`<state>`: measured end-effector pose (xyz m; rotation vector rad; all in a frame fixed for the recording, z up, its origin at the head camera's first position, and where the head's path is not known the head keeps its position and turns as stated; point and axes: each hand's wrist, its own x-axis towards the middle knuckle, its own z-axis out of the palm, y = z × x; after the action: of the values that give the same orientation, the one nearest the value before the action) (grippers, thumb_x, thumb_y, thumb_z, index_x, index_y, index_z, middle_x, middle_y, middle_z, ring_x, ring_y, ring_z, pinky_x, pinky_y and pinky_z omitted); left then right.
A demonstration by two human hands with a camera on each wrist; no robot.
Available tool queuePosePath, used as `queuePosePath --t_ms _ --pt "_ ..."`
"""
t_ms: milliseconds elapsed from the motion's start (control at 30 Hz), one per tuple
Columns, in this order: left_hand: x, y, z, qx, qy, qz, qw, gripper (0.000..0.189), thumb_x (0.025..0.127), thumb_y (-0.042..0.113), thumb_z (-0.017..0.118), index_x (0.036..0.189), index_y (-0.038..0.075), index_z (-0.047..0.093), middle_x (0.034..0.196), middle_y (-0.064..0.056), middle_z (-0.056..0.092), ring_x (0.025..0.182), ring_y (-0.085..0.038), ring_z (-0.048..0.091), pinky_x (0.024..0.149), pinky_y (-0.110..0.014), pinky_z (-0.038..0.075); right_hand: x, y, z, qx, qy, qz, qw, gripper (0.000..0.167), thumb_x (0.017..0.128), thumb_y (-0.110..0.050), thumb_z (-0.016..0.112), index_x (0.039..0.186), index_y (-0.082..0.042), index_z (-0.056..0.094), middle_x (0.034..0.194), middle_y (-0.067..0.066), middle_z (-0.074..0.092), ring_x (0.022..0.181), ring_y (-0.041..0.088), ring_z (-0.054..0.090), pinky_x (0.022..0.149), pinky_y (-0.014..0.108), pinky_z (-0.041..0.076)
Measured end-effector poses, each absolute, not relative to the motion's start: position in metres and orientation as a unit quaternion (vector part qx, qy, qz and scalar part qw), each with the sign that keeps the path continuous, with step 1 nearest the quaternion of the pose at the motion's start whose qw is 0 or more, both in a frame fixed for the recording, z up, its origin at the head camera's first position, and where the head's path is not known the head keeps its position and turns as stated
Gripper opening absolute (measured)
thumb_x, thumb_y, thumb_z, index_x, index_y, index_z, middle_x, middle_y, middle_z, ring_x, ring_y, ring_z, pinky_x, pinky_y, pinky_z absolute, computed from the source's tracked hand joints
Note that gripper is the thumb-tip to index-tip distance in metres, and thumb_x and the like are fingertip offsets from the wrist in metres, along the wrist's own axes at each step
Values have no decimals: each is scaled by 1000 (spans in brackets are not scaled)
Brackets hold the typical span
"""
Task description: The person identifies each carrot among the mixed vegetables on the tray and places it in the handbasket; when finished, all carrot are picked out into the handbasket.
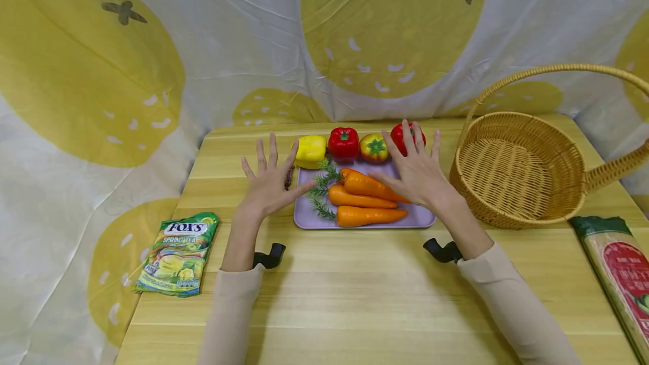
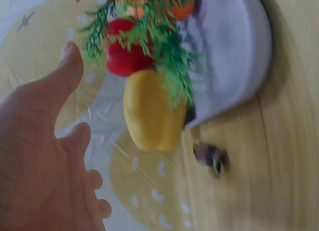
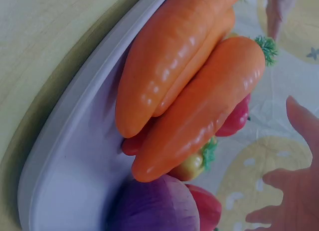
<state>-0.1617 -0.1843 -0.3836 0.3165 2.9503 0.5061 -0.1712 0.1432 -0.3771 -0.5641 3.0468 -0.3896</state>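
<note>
A pale purple tray (image 1: 365,225) bears several orange carrots (image 1: 372,216) with green tops, partly crossing one another. Along its back edge are a yellow bell pepper (image 1: 310,151), a red bell pepper (image 1: 343,144), a yellow-red fruit with a green star-shaped top (image 1: 374,148) and another red vegetable (image 1: 400,137). My left hand (image 1: 271,185) hovers at the tray's left side, fingers spread, holding nothing. Likewise spread, my right hand (image 1: 418,173) hovers over the right side, overlapping the rear red vegetable. A purple round vegetable (image 3: 154,206) shows only in the right wrist view.
A wicker basket (image 1: 517,168) with a tall handle stands right of the tray. Below it lies a long package (image 1: 616,275) with a red label. To the left lies a green candy bag (image 1: 177,255). A small dark object (image 2: 209,157) sits beside the tray's left corner.
</note>
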Motion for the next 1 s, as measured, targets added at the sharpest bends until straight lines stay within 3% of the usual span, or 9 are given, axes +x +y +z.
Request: queuePosePath --t_ms 233,433,567,1000 --pt "-157 -208 -392 106 969 188 120 98 96 63 60 167 35 -2 167 -12 -37 153 -44 -34 113 -82 -18 -168 148 -377 -180 975 -128 21 92 100 -63 52 168 -18 10 173 26 -9 160 48 -6 119 76 -16" --pt "-157 -216 -400 115 956 204 177 113 86 64 75 167 34 3 168 -20 -30 155 -52 -25 113 -84 -13 -167 149 -378 -177 975 -129 33 91 101 -63 51 168 -17 11 172 28 -6 160 49 -5 119 77 -16" --pt "-158 -215 -405 108 949 205 213 120 80 65 80 167 36 3 169 -23 -27 155 -51 -25 113 -83 -13 -166 151 -378 -176 975 -133 39 88 102 -60 51 168 -17 10 172 29 -5 160 49 -5 118 77 -16" --pt "-155 -208 -411 97 933 203 282 128 76 57 87 167 36 -2 167 -24 -31 154 -52 -25 111 -86 -6 -164 151 -379 -181 974 -130 48 90 103 -65 46 168 -22 2 172 27 -10 160 49 -6 118 76 -17"
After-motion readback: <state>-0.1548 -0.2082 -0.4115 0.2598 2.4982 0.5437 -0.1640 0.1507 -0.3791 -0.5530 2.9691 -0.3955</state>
